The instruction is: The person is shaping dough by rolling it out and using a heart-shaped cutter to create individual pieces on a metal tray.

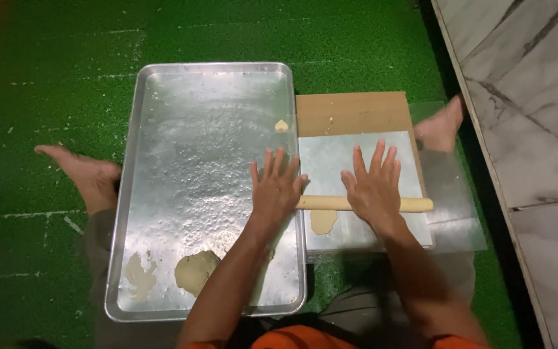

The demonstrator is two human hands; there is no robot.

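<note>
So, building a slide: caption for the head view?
Both hands press a rolling pin over dough beside a metal tray.

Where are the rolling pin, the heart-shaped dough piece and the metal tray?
rolling pin (414, 205): head view, bare right end past the right hand.
heart-shaped dough piece (281, 125): head view, its middle, by the tray's right rim.
metal tray (211, 66): head view, far rim.
</note>
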